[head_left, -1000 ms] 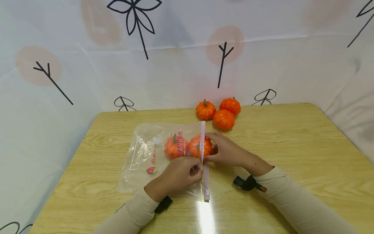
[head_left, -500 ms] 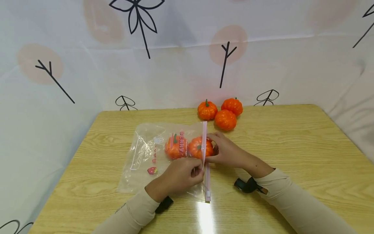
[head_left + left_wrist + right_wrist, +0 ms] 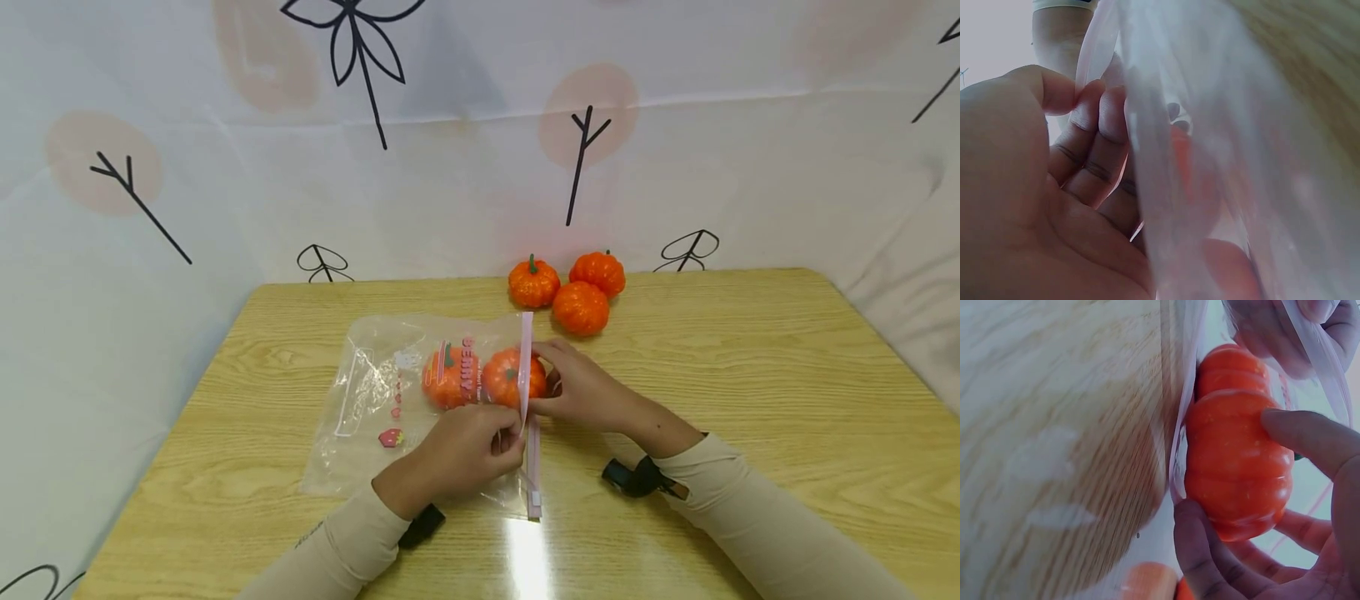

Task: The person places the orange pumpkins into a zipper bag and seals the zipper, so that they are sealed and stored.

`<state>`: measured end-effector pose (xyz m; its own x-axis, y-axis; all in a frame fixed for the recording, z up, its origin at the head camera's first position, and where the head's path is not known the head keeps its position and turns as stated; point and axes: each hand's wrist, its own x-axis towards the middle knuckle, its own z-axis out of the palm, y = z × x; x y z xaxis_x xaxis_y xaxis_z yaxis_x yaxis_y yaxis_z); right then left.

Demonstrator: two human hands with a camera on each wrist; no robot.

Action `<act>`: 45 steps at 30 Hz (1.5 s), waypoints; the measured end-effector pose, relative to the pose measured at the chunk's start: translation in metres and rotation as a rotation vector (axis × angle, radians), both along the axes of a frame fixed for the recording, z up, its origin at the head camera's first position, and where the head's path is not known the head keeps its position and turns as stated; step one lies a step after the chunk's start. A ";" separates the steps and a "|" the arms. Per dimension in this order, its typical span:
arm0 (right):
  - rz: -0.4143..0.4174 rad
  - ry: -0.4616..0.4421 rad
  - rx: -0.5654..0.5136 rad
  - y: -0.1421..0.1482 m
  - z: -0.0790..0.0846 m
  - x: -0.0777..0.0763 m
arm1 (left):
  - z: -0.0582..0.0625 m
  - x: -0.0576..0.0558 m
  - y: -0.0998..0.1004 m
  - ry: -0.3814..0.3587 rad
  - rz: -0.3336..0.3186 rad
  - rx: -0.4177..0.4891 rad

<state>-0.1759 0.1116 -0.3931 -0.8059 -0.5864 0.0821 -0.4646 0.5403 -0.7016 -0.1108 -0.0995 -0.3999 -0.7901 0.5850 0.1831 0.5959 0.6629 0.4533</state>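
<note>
A clear zip bag [image 3: 367,475] with pink edging and berry print lies flat on the table, its mouth facing right. Pinched between left thumb and fingers is the upper pink edge of that mouth; the left hand [image 3: 468,446] lifts it off the lower edge. One small orange pumpkin [image 3: 450,379] is inside the bag. A second pumpkin [image 3: 1238,462] sits in the mouth, partly under the raised edge. My right hand [image 3: 581,387] holds this second pumpkin, thumb on one side and fingers on the other. In the right wrist view it sits against the first pumpkin [image 3: 1232,365].
Three more pumpkins stand together at the back of the wooden table [image 3: 750,358]: one with an upright green stem [image 3: 533,283], one behind [image 3: 597,273], one in front [image 3: 581,308]. A white slider [image 3: 536,499] sits at the near end of the bag's lower edge.
Both hands, the bag and the pumpkins keep their places. The whole head view has shifted slightly.
</note>
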 end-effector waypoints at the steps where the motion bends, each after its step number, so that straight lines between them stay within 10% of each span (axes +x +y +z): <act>1: 0.006 -0.003 -0.005 0.000 0.000 0.000 | 0.000 0.000 0.000 0.002 0.000 0.000; 45: -0.007 -0.133 -0.112 0.000 -0.004 -0.002 | -0.003 -0.001 0.002 0.010 -0.022 -0.003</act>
